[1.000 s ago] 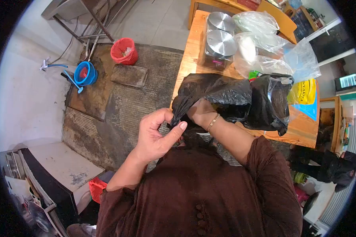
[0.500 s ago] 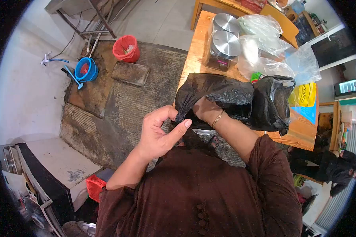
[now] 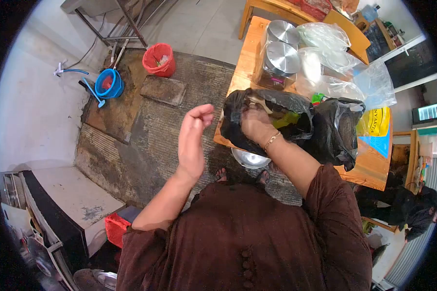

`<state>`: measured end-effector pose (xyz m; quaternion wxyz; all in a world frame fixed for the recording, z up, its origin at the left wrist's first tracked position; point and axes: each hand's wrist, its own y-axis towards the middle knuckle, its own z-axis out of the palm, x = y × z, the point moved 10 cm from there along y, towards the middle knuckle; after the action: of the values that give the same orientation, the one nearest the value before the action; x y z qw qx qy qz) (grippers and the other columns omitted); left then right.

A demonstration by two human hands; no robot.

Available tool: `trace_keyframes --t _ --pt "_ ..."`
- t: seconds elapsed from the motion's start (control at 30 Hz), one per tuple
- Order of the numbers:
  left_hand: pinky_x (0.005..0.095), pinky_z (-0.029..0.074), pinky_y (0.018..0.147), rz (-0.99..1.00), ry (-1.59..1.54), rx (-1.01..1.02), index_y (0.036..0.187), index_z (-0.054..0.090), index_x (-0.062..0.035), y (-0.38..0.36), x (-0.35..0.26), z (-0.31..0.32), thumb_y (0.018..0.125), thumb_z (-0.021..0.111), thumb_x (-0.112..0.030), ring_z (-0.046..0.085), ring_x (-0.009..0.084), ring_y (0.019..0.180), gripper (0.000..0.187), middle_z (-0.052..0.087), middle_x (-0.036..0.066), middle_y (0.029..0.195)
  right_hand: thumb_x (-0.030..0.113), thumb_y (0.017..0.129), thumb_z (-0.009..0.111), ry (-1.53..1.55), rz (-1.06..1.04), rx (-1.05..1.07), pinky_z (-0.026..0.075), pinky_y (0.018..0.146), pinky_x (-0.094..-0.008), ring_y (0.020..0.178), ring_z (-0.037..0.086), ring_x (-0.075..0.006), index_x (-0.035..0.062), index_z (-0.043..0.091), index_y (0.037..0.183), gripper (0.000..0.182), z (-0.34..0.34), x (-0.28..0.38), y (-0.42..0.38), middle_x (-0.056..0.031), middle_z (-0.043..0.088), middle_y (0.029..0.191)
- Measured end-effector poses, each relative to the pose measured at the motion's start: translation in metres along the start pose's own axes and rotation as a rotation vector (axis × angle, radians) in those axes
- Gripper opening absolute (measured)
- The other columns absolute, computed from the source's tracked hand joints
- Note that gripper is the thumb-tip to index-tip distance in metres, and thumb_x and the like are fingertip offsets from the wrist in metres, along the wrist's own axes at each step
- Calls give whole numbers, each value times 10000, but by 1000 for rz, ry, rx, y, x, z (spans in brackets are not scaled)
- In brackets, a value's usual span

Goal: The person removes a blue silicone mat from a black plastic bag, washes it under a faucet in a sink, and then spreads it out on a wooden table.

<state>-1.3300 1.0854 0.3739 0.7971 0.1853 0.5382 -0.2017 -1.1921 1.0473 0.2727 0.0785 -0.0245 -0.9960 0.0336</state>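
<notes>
A black plastic bag [image 3: 296, 104] lies with its mouth open at the near left edge of the wooden table [image 3: 245, 53]. My right hand [image 3: 257, 125] is inside its mouth, blurred, and its fingers are partly hidden. Something pale shows beside those fingers, and something yellow-green [image 3: 287, 119] lies deeper in the bag. My left hand [image 3: 194, 138] is raised left of the bag, not touching it, holding nothing, with the fingers bent and apart from the thumb. A second black bag [image 3: 337, 126] stands against the first on its right.
Behind the bags are jars with metal lids [image 3: 282, 57], clear plastic bags [image 3: 325, 41] and a yellow packet [image 3: 378, 121]. A metal bowl [image 3: 250, 158] sits below the table edge. A red bin [image 3: 159, 60] and blue bucket [image 3: 109, 83] stand on the floor. Another person [image 3: 408, 206] is at right.
My left hand has let go of the gathered bag edge and moved left. The bag mouth has opened wider, showing its contents, and my right hand has shifted slightly within it.
</notes>
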Motion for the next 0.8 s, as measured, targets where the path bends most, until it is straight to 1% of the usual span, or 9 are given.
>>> trace_keyframes --t 0.07,0.13,0.2,0.27,0.33,0.37,0.53,0.63,0.8 --pt "265 410 780 -75 -92 -77 1074 504 -2 5 62 -26 882 466 -119 492 115 855 228 552 37 967 77 764 453 -22 59 109 482 739 -423 838 600 -332 8 593 902 209 -8 3 -5 -197 608 865" --pt "249 423 723 -291 321 -95 1024 516 20 4 140 -50 854 498 -106 513 111 784 212 576 57 878 94 777 450 23 82 44 482 742 -426 851 596 -333 17 589 916 211 -5 2 -9 -193 610 861" --pt "257 428 737 -285 339 30 1018 523 24 -2 143 -21 852 497 -106 522 120 817 213 584 70 908 111 790 448 68 109 -20 481 745 -428 864 592 -334 27 586 930 214 -13 -2 -9 -189 612 858" --pt "264 433 750 -285 353 161 1013 531 28 -6 153 3 851 496 -107 532 129 851 214 592 83 939 157 819 435 22 120 228 467 768 -443 938 563 -353 60 572 972 227 0 0 -12 -213 598 917" --pt "274 456 723 -475 -85 103 985 564 30 -9 179 9 835 508 -77 558 139 827 193 608 92 928 164 825 429 134 295 384 461 779 -443 967 551 -356 86 564 994 230 7 -7 -23 -223 582 970" --pt "274 456 723 -475 -85 107 985 564 30 -7 182 7 835 508 -77 558 139 827 193 608 92 928 171 831 423 248 461 534 456 790 -443 996 538 -360 112 556 1016 235 20 -15 -37 -233 565 1023" --pt "271 506 629 -676 -543 181 949 602 20 -8 167 32 831 468 -1 599 145 688 180 629 102 852 162 834 398 468 423 478 462 762 -440 993 540 -378 20 528 988 246 37 -23 -52 -258 563 1016" --pt "273 519 632 -612 -189 133 950 602 28 -10 148 31 837 470 2 610 150 721 176 632 104 861 153 829 404 387 327 426 469 736 -436 964 546 -390 -34 514 960 254 31 -29 -47 -268 562 993" --pt "268 520 629 -662 -150 88 953 602 34 -16 154 29 842 475 -1 612 148 732 172 632 100 868 124 801 447 455 307 381 474 709 -434 919 558 -391 -64 509 939 241 7 -28 -47 -267 568 953"
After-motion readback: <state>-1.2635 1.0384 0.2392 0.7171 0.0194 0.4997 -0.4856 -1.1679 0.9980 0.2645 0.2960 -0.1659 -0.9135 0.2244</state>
